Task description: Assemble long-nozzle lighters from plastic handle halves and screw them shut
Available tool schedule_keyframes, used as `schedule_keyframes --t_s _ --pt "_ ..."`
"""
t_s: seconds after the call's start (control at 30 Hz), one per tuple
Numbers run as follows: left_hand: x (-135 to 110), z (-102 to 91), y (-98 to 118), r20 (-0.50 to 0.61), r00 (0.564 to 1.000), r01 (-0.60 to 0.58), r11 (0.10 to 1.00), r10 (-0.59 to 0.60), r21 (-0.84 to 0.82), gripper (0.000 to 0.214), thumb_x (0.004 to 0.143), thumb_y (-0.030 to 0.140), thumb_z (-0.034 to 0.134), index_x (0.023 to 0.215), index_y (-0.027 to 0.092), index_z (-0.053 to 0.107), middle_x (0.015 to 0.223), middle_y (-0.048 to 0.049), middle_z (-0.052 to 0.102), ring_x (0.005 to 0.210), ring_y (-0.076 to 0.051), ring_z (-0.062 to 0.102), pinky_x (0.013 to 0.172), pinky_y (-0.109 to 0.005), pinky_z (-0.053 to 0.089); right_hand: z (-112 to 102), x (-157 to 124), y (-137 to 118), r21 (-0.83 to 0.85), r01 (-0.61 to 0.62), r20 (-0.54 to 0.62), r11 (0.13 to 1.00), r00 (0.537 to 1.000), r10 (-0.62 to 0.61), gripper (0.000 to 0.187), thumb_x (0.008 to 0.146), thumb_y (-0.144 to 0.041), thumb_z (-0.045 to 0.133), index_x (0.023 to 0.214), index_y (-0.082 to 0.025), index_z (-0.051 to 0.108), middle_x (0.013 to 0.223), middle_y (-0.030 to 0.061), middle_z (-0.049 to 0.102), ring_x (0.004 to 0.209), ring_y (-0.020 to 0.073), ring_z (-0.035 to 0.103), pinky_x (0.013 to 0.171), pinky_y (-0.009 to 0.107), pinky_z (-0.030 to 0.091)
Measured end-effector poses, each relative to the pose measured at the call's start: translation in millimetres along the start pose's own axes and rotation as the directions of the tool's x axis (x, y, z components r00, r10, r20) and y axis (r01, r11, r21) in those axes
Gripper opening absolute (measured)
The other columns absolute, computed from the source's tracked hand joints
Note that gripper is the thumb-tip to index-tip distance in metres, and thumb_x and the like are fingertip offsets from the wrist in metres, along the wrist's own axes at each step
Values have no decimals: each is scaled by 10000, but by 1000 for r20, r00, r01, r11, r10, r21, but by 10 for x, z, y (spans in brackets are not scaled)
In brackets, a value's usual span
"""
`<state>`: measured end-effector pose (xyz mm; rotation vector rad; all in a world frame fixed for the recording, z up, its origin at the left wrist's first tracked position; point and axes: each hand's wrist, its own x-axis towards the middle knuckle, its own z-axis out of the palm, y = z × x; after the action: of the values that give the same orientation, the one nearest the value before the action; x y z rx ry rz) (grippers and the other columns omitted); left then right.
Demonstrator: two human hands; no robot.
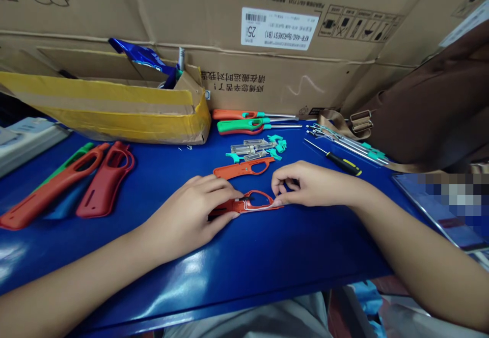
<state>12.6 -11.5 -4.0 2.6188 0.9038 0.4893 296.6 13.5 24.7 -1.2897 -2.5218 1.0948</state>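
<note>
My left hand [191,216] grips the rear of an orange plastic lighter shell [250,206], which lies flat on the blue table. A thin white wire [254,208] runs along the inside of its loop. My right hand [305,185] pinches the shell's far end between thumb and fingertips. Just above lies a second orange shell half [242,169], touching neither hand. Beyond it is a small heap of metal parts [248,149] and teal plastic pieces [277,144]. A yellow-handled screwdriver [338,162] lies to the right of my right hand.
Red, orange and green shells [105,185] lie at the left of the blue table [214,272]. Two finished-looking lighters [244,121] and metal rods [347,142] lie at the back. A taped cardboard box [114,109], brown bag [431,93] and tablet [431,210] border the table.
</note>
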Motion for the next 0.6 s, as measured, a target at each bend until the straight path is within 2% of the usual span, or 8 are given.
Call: schedule_keyframes --t_s 0.07,0.1,0.17,0.23,0.27,0.37,0.53,0.6 --pt "-3 1 4 4 1000 9 1000 -9 -1 197 977 245 635 1168 254 680 1134 -24 729 1055 -220 656 872 -371 467 18 28 54 28 57 -119 998 991 -53 266 826 -425 791 853 -185 679 718 -35 567 630 101 479 565 225 360" --pt "-5 1 6 7 1000 12 1000 -12 -2 201 977 242 631 1171 254 681 1139 -28 724 1054 -221 652 875 -374 469 28 48 88 51 65 -218 997 975 -53 272 845 -436 767 855 -182 670 712 -32 561 623 104 474 566 230 365" --pt "-12 -1 9 13 1000 12 1000 -12 -2 198 981 241 619 1169 253 683 1138 -33 719 1053 -224 648 880 -380 472 46 97 166 18 20 -440 1000 898 -10 217 906 -400 686 894 -185 660 709 -26 553 619 114 476 577 245 371" --pt "-17 -5 14 17 1000 14 1000 -14 -3 196 985 245 609 1167 253 684 1137 -34 716 1058 -225 645 887 -385 473 53 144 246 -140 -105 -572 985 820 6 133 911 -324 660 931 -193 653 761 -8 584 638 126 488 594 258 364" --pt "-18 -9 18 18 1000 16 1000 -16 -5 196 986 248 607 1166 253 684 1136 -33 715 1060 -225 645 894 -388 474 51 161 283 -202 -168 -591 965 807 17 114 901 -303 665 935 -195 649 798 4 607 656 134 504 602 264 363" --pt "-17 -21 33 25 999 27 1000 -26 -12 195 983 251 602 1158 255 687 1137 -30 715 1060 -221 647 913 -393 474 31 184 367 -270 -265 -561 926 824 72 58 891 -252 658 898 -199 636 861 27 662 730 166 568 631 276 372" --pt "-18 -36 50 24 998 49 999 -49 -3 220 968 251 590 1166 260 686 1132 -28 720 1044 -229 652 891 -407 491 -40 122 359 -264 -290 -561 920 822 98 64 881 -193 623 821 -197 646 792 26 674 701 175 578 612 283 361" --pt "-17 -40 57 11 998 67 998 -67 -4 231 936 244 612 1152 251 692 1127 -35 721 1027 -240 655 886 -418 505 -61 76 289 -257 -234 -572 938 819 48 63 878 -211 639 819 -194 655 771 20 662 649 158 547 593 280 358"
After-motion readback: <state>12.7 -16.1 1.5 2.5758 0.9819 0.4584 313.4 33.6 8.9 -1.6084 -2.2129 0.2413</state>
